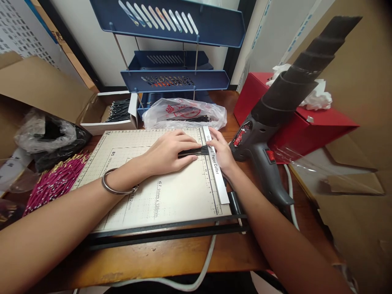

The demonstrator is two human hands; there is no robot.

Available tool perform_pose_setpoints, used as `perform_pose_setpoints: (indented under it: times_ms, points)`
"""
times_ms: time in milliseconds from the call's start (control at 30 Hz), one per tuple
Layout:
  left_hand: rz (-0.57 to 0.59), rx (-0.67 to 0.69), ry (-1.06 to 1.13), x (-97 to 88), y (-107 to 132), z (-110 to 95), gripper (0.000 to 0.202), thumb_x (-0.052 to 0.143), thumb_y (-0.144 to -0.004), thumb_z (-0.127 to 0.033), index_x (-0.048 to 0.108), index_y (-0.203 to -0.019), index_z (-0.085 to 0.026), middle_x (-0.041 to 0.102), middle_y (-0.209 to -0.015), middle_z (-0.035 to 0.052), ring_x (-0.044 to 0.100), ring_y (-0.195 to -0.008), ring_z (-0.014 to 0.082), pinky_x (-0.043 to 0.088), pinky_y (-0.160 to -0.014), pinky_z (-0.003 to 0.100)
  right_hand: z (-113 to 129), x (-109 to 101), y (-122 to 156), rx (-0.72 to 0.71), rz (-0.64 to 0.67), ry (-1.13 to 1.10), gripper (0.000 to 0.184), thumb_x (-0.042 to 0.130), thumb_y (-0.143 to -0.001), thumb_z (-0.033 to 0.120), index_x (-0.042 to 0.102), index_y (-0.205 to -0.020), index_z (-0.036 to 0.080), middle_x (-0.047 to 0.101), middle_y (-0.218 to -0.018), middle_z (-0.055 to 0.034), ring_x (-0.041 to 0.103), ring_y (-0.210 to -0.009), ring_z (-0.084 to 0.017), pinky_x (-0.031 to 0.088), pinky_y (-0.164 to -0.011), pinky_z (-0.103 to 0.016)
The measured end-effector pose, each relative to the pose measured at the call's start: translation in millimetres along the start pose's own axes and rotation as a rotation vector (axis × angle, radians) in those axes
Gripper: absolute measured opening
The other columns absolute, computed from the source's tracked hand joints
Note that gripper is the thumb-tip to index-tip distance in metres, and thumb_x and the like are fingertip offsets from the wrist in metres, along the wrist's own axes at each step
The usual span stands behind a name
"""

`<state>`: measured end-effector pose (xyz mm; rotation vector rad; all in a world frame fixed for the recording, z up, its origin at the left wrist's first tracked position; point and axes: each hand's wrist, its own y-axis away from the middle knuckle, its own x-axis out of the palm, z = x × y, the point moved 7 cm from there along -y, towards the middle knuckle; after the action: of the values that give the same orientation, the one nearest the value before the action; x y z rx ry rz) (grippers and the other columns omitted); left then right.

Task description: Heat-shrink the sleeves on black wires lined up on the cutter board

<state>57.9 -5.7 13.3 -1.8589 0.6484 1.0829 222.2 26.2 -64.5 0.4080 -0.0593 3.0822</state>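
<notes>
A cream paper cutter board (180, 192) with printed grid lines lies in front of me. My left hand (171, 151) rests on it, thumb and fingers closed around a bundle of thin black cords (192, 152). The cords lie flat and run right, to the white strip (217, 171) marked "Paper Cutter" along the board's right side. My right hand (222, 151) is at that strip, its thumb over the strip beside the cord ends. Its fingers curl at the board's edge around the ends, partly hidden. The cutter's black handle (235, 203) is beside my right wrist.
A grey heat gun (260, 143) stands at right, by a red box (330, 118). Magenta cords with gold tips (58, 181) are piled at left. Behind are a white box (107, 126) of black cords, a plastic bag (183, 112) and a blue rack (174, 79). A cable (199, 281) crosses the front.
</notes>
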Motion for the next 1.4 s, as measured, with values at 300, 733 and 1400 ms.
perform_pose_setpoints:
  times_ms: [300, 733, 1400]
  points:
    - [-0.008, 0.012, 0.003, -1.4, -0.1, 0.3, 0.034, 0.059, -0.109, -0.038, 0.085, -0.120, -0.019, 0.085, -0.118, 0.0112, 0.072, -0.103, 0.0293, 0.057, -0.094, 0.046, -1.3, -0.2, -0.1, 0.004, 0.027, 0.003, 0.066, 0.076, -0.061, 0.027, 0.062, -0.125, 0.030, 0.068, -0.157, -0.0060, 0.053, -0.158, -0.034, 0.029, -0.141, -0.058]
    - [0.213, -0.323, -0.183, 11.2, 7.7, -38.8, 0.084, 0.036, -0.112, -0.069, 0.046, -0.167, -0.006, 0.041, -0.177, 0.0235, 0.041, -0.166, 0.0380, 0.031, -0.138, 0.056, 1.5, 1.8, 2.8, 0.011, -0.002, -0.027, 0.066, 0.076, -0.058, 0.028, 0.062, -0.122, 0.030, 0.070, -0.154, -0.0064, 0.055, -0.155, -0.034, 0.032, -0.140, -0.055]
    - [0.297, -0.340, -0.189, 3.5, 32.0, -31.8, 0.083, 0.028, -0.114, -0.071, 0.045, -0.170, -0.012, 0.053, -0.170, 0.0207, 0.054, -0.157, 0.0344, 0.035, -0.133, 0.054, -4.0, 2.4, -1.6, 0.016, 0.000, -0.064, 0.065, 0.074, -0.058, 0.031, 0.060, -0.121, 0.030, 0.069, -0.154, -0.0072, 0.057, -0.153, -0.031, 0.030, -0.140, -0.052]
